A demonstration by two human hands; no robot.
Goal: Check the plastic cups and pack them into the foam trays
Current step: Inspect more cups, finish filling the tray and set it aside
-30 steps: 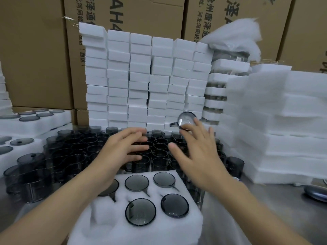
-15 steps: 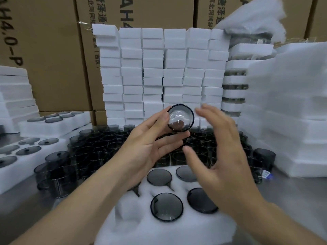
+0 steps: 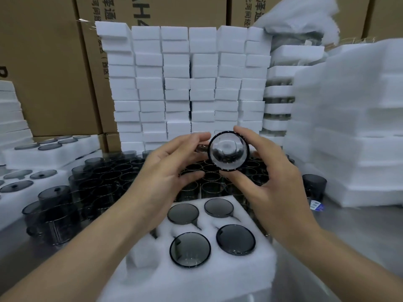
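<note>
Clear plastic cup (image 3: 227, 151), mouth toward camera, pinched in right grip (image 3: 272, 182), left grip (image 3: 165, 171) loosely open touching its left side, foam tray (image 3: 196, 280) below both.

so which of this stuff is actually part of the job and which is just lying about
job: cup, right hand gripping it, left hand touching it, front foam tray, loose cups behind it
lying about: cardboard boxes, printed tag on the table
</note>
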